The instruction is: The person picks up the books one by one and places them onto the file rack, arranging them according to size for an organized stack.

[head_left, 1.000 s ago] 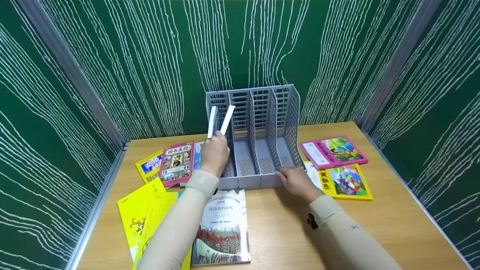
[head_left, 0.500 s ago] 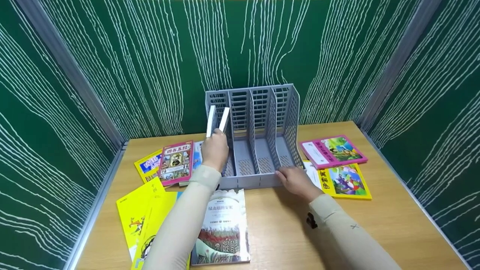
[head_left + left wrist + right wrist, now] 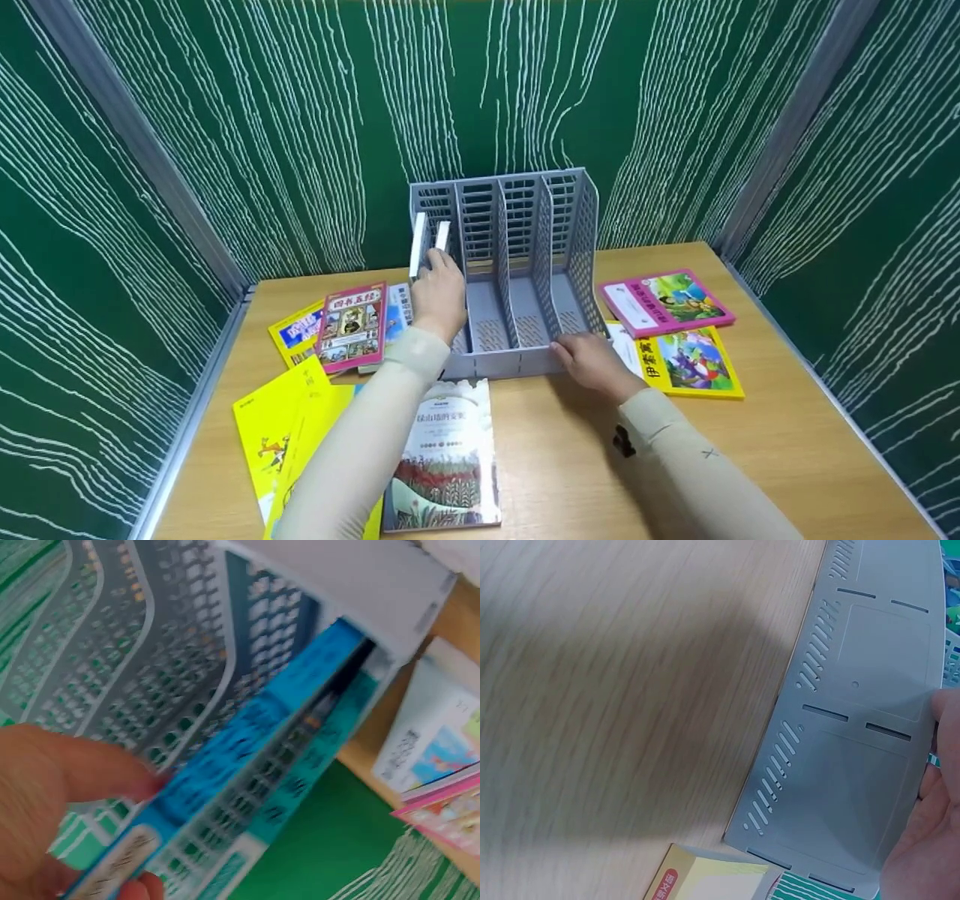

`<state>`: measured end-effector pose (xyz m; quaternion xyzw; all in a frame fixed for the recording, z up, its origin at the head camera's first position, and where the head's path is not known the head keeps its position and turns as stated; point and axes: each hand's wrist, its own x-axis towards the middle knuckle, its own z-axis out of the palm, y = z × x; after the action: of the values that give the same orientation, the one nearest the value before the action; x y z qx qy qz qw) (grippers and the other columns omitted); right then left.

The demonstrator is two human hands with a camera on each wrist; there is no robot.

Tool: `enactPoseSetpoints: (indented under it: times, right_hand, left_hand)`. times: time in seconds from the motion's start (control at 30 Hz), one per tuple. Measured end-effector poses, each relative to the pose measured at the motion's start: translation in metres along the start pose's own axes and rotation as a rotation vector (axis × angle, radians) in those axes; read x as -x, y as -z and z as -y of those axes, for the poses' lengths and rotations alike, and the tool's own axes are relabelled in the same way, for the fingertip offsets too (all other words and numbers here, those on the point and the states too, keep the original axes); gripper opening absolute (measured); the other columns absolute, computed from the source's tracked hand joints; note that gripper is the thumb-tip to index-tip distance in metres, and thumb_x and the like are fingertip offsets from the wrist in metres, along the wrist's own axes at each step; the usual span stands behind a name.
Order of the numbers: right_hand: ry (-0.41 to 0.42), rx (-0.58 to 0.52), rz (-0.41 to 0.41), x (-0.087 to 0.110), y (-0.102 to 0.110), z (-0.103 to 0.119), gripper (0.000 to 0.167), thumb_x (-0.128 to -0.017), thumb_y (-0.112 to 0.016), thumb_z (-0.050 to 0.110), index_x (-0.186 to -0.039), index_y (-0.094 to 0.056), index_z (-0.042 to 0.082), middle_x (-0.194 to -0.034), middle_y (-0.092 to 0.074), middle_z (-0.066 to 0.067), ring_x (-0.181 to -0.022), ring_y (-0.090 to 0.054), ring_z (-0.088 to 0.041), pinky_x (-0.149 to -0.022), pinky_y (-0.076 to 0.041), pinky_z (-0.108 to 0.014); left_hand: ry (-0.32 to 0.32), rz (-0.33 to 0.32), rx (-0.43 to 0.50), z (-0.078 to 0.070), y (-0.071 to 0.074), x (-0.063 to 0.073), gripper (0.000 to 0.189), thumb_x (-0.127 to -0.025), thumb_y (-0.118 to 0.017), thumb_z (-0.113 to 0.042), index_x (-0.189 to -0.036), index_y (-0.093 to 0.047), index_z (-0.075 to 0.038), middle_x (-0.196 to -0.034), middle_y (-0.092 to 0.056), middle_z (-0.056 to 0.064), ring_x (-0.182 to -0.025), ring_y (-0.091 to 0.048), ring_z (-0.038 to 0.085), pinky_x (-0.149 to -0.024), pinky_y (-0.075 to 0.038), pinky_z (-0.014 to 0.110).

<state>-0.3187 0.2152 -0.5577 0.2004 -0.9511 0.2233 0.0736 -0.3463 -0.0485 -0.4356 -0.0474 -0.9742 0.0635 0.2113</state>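
A grey file rack (image 3: 499, 365) with slatted dividers stands at the back of the table. My left hand (image 3: 439, 291) is at its leftmost compartment and pinches a blue-spined book (image 3: 247, 746) that stands upright in it. Beside that book, against the outer wall, is a green-spined book (image 3: 319, 757); the two stand slightly apart. In the head view only their white page edges show above the hand. My right hand (image 3: 596, 361) grips the rack's front lip near its right corner, with the thumb on the front face in the head view.
Left of the rack lie a pink-framed comic book (image 3: 352, 322) and several others, with yellow books (image 3: 277, 435) nearer. A white illustrated book (image 3: 446, 457) lies in front. On the right, a pink book (image 3: 671, 300) overlaps a yellow one (image 3: 697, 364). Green walls enclose the table.
The blue-spined book has gone lower and further back into the leftmost compartment and stands straighter, with my left hand following it. My right hand stays on the rack's front lip.
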Motion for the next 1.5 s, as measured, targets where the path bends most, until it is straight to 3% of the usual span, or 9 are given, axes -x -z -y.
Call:
enactPoseSetpoints:
  times: [0.1,0.2,0.33,0.47,0.87,1.0,1.1,1.33,1.5]
  right_hand:
    - [0.009,0.013,-0.018,0.000,0.001,0.001,0.035,-0.111,-0.061,0.019,-0.078,-0.059,0.009,-0.066,-0.053,-0.003,-0.068,-0.056,-0.026,-0.072,-0.053,-0.054]
    - [0.002,0.012,-0.016,0.000,0.001,0.001,0.036,-0.112,-0.060,0.020,-0.076,-0.057,0.011,-0.067,-0.053,-0.002,-0.068,-0.056,-0.026,-0.073,-0.053,-0.054]
    - [-0.010,0.002,0.004,0.000,0.001,0.001,0.037,-0.112,-0.059,0.021,-0.077,-0.058,0.011,-0.067,-0.054,-0.002,-0.069,-0.055,-0.025,-0.073,-0.053,-0.053]
    - [-0.029,-0.004,0.028,-0.001,0.002,0.001,0.036,-0.113,-0.058,0.023,-0.080,-0.060,0.011,-0.069,-0.056,-0.002,-0.070,-0.055,-0.024,-0.073,-0.054,-0.051]
    - [-0.036,0.002,0.044,-0.001,0.000,-0.001,0.034,-0.114,-0.056,0.024,-0.084,-0.063,0.009,-0.072,-0.059,-0.006,-0.072,-0.056,-0.027,-0.074,-0.053,-0.051]
    - [-0.039,-0.006,0.013,0.003,0.000,0.003,0.026,-0.112,-0.060,0.024,-0.108,-0.071,0.001,-0.098,-0.075,-0.019,-0.096,-0.071,-0.039,-0.093,-0.058,-0.058]
    - [-0.037,-0.014,-0.037,0.008,0.000,0.008,0.033,-0.109,-0.065,0.024,-0.128,-0.067,-0.003,-0.121,-0.073,-0.026,-0.116,-0.067,-0.046,-0.106,-0.054,-0.063]
    - [0.085,0.004,-0.161,0.018,-0.001,0.026,0.035,-0.101,-0.075,0.019,-0.127,-0.068,-0.004,-0.131,-0.066,-0.027,-0.124,-0.061,-0.045,-0.112,-0.051,-0.062]
    - [0.180,0.002,-0.070,0.024,-0.003,0.047,0.038,-0.099,-0.079,0.021,-0.128,-0.069,-0.001,-0.133,-0.067,-0.023,-0.125,-0.064,-0.042,-0.111,-0.055,-0.058]
  left_hand:
    - [-0.032,-0.004,-0.101,0.001,0.006,-0.001,0.039,-0.107,-0.060,-0.014,-0.138,-0.065,0.010,-0.131,-0.064,0.022,-0.099,-0.071,0.025,-0.073,-0.064,0.034]
    - [-0.088,0.035,-0.175,0.004,0.011,-0.002,0.034,-0.112,-0.049,-0.013,-0.132,-0.071,0.002,-0.125,-0.066,0.016,-0.107,-0.064,0.025,-0.084,-0.057,0.036]
    - [-0.156,0.086,-0.241,0.010,0.014,-0.002,0.034,-0.113,-0.047,-0.012,-0.133,-0.071,0.000,-0.123,-0.067,0.014,-0.117,-0.060,0.028,-0.099,-0.054,0.044]
    - [-0.165,0.093,-0.247,0.017,0.012,-0.001,0.036,-0.112,-0.051,-0.011,-0.141,-0.066,0.004,-0.133,-0.065,0.020,-0.132,-0.060,0.036,-0.113,-0.054,0.053]
    - [-0.199,-0.031,-0.273,0.034,-0.005,0.000,0.034,-0.111,-0.058,-0.012,-0.139,-0.066,0.006,-0.132,-0.065,0.022,-0.123,-0.066,0.036,-0.098,-0.065,0.044]
    - [-0.217,-0.098,-0.241,0.040,-0.012,0.001,0.031,-0.112,-0.055,-0.009,-0.137,-0.066,0.006,-0.127,-0.066,0.021,-0.118,-0.067,0.035,-0.092,-0.066,0.043]
    - [-0.239,-0.153,-0.207,0.047,-0.016,0.003,0.032,-0.111,-0.055,-0.010,-0.138,-0.065,0.005,-0.125,-0.066,0.018,-0.114,-0.067,0.033,-0.092,-0.065,0.043]
    - [-0.446,-0.318,-0.237,0.067,-0.023,0.015,0.036,-0.108,-0.063,-0.016,-0.141,-0.065,-0.002,-0.133,-0.068,0.015,-0.122,-0.064,0.032,-0.108,-0.058,0.043]
    - [-0.655,-0.415,-0.201,0.078,-0.030,0.027,0.031,-0.102,-0.073,-0.018,-0.131,-0.068,-0.007,-0.126,-0.070,0.011,-0.113,-0.068,0.025,-0.098,-0.062,0.034]
